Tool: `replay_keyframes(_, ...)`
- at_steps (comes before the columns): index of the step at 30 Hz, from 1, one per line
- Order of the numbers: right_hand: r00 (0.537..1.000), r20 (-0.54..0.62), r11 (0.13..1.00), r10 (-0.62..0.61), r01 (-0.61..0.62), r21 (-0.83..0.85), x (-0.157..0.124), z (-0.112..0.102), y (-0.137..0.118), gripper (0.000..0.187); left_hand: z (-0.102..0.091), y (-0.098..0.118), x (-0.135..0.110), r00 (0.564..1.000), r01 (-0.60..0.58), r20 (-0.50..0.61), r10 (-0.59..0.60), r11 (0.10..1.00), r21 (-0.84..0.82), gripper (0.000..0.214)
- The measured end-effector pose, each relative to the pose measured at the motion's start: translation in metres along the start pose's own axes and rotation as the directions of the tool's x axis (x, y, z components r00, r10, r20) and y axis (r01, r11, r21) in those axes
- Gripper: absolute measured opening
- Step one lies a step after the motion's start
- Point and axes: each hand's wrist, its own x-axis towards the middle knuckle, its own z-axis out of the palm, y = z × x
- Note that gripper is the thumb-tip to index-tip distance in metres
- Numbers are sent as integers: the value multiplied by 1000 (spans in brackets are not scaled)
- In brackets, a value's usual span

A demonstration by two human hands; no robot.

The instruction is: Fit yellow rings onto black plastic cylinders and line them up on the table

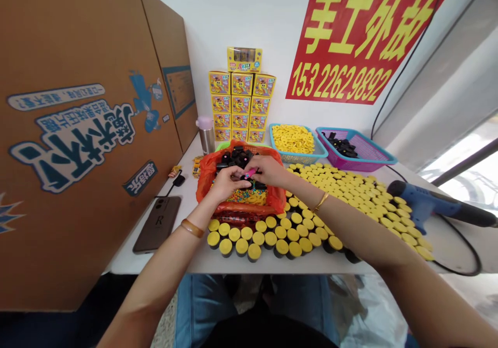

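Right hand (268,170) pinching pink piece (251,172); left hand (227,182) just beside

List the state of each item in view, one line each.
Left hand: curled beside the pink piece, over the bag
Right hand: pinching pink piece
Orange plastic bag: open, holding black tubes and coloured pellets
Yellow-capped black tubes: upright, packed together
Blue tray: full of yellow pieces
Purple basket: holding black pieces
Blue glue gun: lying down, cord attached
Phone: flat, back up
Steel flask: upright, lid on
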Motion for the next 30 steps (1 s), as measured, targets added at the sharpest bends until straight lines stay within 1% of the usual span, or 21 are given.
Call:
replay_keyframes(2, 997, 75, 981, -30, 44, -188, 2, -8, -9, 24, 0, 0, 0, 1000, 8, 8, -7, 999, -34, 48)
replay_keyframes(4, 990, 138, 947, -19, 62, -315, 4, -12, -18, 23, 0, 0, 0, 1000, 7, 3, -7, 999, -34, 48)
replay_keyframes(7, 979, 204, 892, -22, 112, -438, 7, -16, -29, 23, 0, -1, 0, 1000, 9, 6, -9, 999, -33, 48)
replay_keyframes(10, 978, 205, 864, -36, 133, -485, 9, -18, -33, 23, 0, -2, 1, 1000, 22, 23, -20, 998, -58, 48)
replay_keyframes(12, 983, 174, 881, -49, 125, -457, 9, -19, -30, 23, -1, -2, 1, 1000, 18, 23, -17, 998, -59, 47)
replay_keyframes(14, 994, 108, 912, -30, 72, -403, 8, -18, -21, 21, -1, -3, 0, 1000, 10, 11, -10, 998, -56, 46)
replay_keyframes(16, 995, 63, 952, 73, -50, -303, 5, -13, -9, 16, -2, -4, 0, 1000, 3, -28, -5, 998, -61, 45)
replay_keyframes(18, 973, 90, 971, 213, -201, -131, 0, -4, 4, 13, -3, -4, -1, 995, 3, -101, -11, 997, -79, 44)
replay_keyframes(20, 941, 121, 948, 316, -320, 12, -7, 7, 14, 13, -4, -4, -1, 983, -3, -186, -14, 996, -90, 41)
replay_keyframes(21, 933, 127, 939, 335, -342, 38, -10, 12, 18, 13, -5, -4, -1, 975, -9, -222, -11, 996, -91, 39)
replay_keyframes(23, 934, 177, 947, 309, -319, 30, -17, 23, 21, 12, -5, -5, -1, 964, -24, -265, 2, 997, -80, 37)
replay_keyframes(25, 931, 295, 972, 212, -232, 35, -22, 32, 20, 10, -5, -5, -1, 963, -23, -270, 4, 998, -66, 37)
replay_keyframes(26, 925, 345, 980, 161, -190, 53, -23, 36, 18, 14, -5, -5, -1, 964, -19, -265, 3, 998, -58, 36)
replay_keyframes(27, 920, 372, 984, 126, -164, 72, -25, 40, 16, 19, -4, -6, -1, 966, -16, -258, 2, 999, -51, 36)
replay_keyframes(28, 920, 377, 985, 107, -149, 84, -25, 44, 14, 20, -4, -6, -1, 967, -14, -254, 2, 999, -45, 36)
replay_keyframes(30, 931, 356, 988, 83, -124, 92, -25, 49, 10, 12, -3, -6, -1, 970, -13, -245, 3, 999, -40, 39)
